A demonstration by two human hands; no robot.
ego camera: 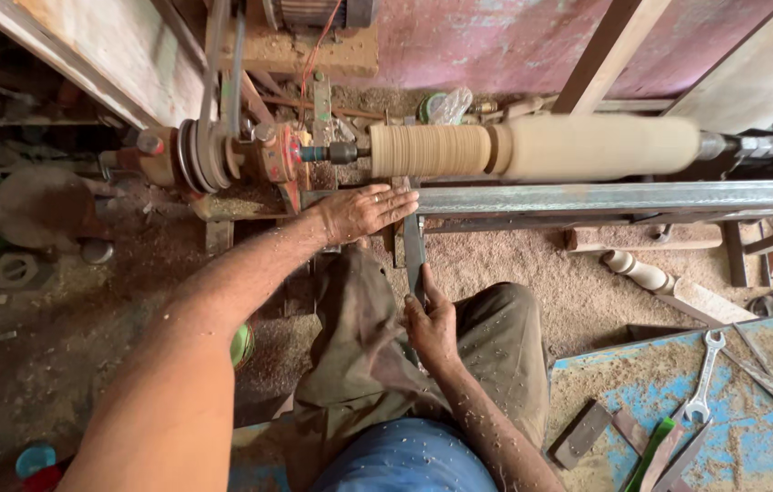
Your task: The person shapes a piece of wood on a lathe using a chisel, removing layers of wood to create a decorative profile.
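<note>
A pale wooden cylinder (pixel 532 147) spins blurred on a lathe, grooved on its left part and smooth on the right. Below it runs a long metal tool rest bar (pixel 623 196). My left hand (pixel 363 211) lies flat, fingers together, over the left end of that bar. A long flat steel chisel (pixel 414 248) reaches up from my lap to the bar. My right hand (pixel 430 326) grips its lower end above my thigh.
Sawdust covers the floor. A turned wooden spindle (pixel 655 278) lies on the right. A blue board (pixel 751 428) at lower right carries a spanner (pixel 705 375) and several chisels. The lathe pulley (pixel 197 155) and a motor sit at upper left.
</note>
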